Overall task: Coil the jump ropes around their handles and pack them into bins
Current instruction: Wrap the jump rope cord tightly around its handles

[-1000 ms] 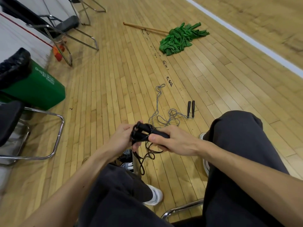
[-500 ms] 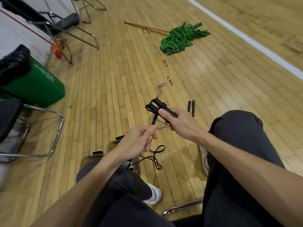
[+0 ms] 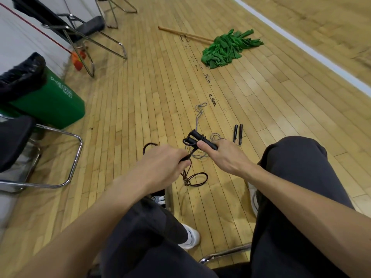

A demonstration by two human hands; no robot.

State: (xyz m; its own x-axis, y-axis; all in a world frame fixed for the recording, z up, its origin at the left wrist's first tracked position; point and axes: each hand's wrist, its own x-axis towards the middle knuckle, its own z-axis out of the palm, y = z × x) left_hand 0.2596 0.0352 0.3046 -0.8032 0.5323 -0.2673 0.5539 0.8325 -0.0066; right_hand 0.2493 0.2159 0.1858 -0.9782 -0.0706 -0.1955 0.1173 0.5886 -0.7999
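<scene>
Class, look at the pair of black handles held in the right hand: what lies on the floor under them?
Under the black handles a loose grey rope lies on the wooden floor; the right hand covers part of it.

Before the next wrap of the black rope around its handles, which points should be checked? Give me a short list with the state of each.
1. Right hand grips both black handles together: ok.
2. Left hand holds the black rope: ok.
3. Rope between the hands taut: ok.
4. Slack rope on the floor free of knots: not ok, it looks tangled.
5. Grey rope clear of the black one: cannot tell.
</scene>
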